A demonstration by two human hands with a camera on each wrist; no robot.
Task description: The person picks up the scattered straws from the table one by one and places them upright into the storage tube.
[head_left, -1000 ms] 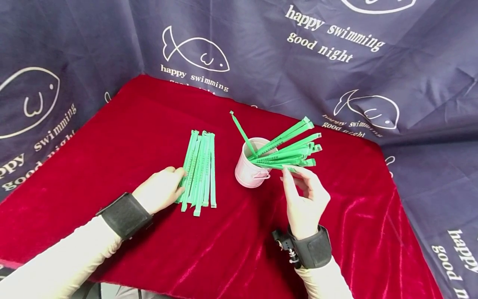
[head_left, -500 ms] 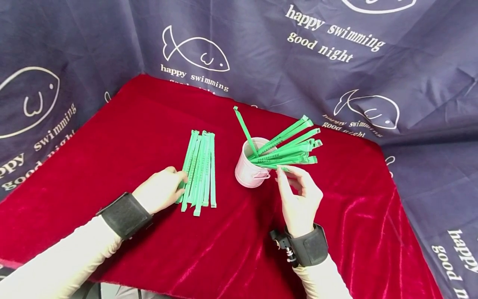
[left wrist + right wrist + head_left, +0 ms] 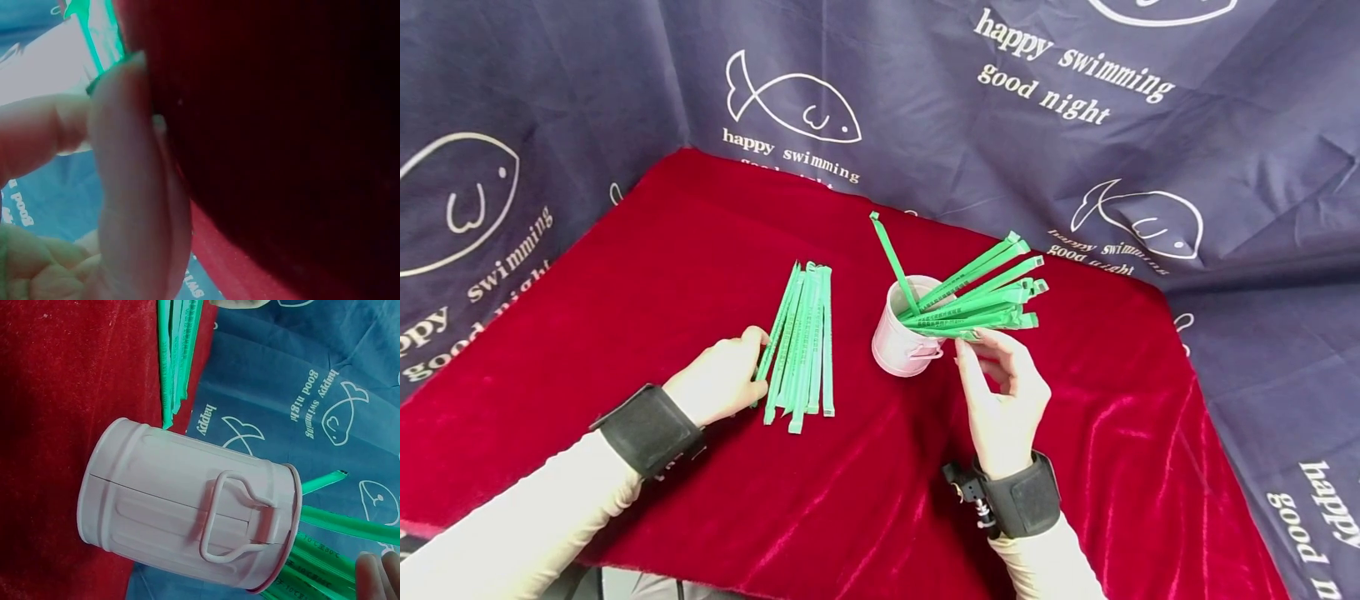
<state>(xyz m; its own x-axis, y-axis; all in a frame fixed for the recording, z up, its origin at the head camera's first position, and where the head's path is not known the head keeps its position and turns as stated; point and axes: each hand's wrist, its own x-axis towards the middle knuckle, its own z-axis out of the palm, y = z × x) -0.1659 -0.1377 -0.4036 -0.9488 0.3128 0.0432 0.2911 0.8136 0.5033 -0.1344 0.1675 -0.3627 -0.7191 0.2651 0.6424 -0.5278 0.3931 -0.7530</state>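
Note:
Green paper-wrapped straws (image 3: 805, 342) lie side by side in a loose pile on the red cloth. At the pile's left edge my left hand (image 3: 718, 379) pinches one wrapped straw (image 3: 784, 312) between thumb and fingers; green shows by its fingertips (image 3: 119, 75) in the left wrist view. A small pale pink metal bucket (image 3: 898, 350) stands upright to the right, its wire handle (image 3: 215, 519) facing my right side. Several wrapped straws (image 3: 977, 308) lean right out of it, one leans left. My right hand (image 3: 1006, 392) pinches the lowest leaning straw near the bucket's rim.
Red velvet cloth (image 3: 865, 483) covers the table, wrinkled at the right. A dark blue curtain (image 3: 925, 125) with white fish prints hangs behind and along both sides. Black bands (image 3: 651, 429) wrap both wrists.
My left hand has drawn the pile's leftmost straw slightly aside, and its upper end has swung right. My right hand has shifted a little left; the bucket's left-leaning straw now stands steeper.

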